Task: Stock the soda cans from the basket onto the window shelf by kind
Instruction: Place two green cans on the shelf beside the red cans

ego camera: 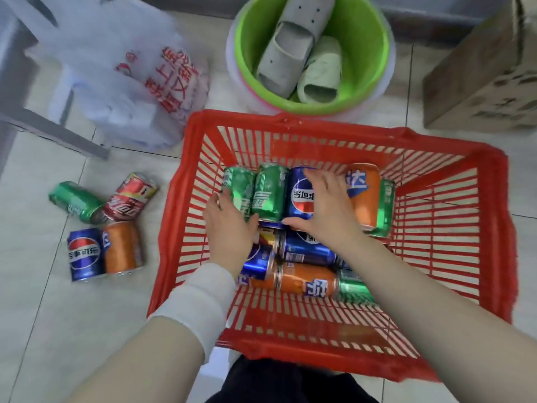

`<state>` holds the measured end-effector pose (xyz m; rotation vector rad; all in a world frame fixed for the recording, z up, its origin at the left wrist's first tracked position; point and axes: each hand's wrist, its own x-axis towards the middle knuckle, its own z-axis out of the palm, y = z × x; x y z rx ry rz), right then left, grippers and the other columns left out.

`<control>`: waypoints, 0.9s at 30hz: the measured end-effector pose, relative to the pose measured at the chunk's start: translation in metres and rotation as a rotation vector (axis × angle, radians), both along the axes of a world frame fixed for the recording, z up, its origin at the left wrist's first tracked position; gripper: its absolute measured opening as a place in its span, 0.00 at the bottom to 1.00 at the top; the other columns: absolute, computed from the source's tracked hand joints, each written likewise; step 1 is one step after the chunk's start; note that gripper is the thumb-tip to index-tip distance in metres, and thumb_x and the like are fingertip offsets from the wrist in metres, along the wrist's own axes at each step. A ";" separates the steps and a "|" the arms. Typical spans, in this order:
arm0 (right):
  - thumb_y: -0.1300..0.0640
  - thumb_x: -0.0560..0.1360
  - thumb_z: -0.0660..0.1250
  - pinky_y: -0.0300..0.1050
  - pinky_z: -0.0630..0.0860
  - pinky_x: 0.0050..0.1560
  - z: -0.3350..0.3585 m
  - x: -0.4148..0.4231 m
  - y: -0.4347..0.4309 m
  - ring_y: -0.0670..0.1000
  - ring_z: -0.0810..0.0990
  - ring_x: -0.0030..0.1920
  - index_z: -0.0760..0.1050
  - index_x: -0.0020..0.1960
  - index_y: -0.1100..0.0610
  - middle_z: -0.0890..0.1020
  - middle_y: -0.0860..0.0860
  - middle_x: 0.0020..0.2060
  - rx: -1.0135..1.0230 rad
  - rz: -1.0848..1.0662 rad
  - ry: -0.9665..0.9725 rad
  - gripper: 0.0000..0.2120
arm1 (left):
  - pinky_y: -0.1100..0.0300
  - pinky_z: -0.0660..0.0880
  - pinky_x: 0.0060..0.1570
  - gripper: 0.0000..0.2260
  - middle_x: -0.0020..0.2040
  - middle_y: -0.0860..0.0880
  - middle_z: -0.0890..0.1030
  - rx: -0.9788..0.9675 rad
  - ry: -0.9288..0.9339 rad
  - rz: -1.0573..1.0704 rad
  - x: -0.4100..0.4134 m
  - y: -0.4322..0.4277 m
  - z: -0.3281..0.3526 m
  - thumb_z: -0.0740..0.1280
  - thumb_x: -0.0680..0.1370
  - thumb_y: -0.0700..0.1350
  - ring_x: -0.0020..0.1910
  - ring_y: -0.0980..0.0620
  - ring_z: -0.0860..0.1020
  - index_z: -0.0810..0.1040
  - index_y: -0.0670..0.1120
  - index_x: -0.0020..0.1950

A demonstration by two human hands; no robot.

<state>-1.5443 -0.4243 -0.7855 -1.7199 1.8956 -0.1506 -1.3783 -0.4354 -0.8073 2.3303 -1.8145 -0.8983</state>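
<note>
Tiled floor [43,301]: red basket [479,228], four loose cans [101,228], green basin [374,53].

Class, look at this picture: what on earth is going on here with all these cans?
A person is reaching into a red basket on the floor with both bare hands. The left hand rests on a green can, and the right hand lies over a blue can. More green, blue and orange cans lie in the basket. Four cans already lie on the floor tiles to the left. No window shelf is in view.
</note>
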 end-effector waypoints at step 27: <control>0.48 0.57 0.79 0.50 0.61 0.68 -0.033 0.025 -0.031 0.57 0.46 0.73 0.52 0.75 0.50 0.49 0.57 0.72 0.084 0.381 -0.034 0.54 | 0.54 0.62 0.68 0.28 0.67 0.38 0.64 -0.151 0.027 -0.109 0.012 0.001 -0.039 0.68 0.73 0.39 0.67 0.43 0.62 0.60 0.35 0.69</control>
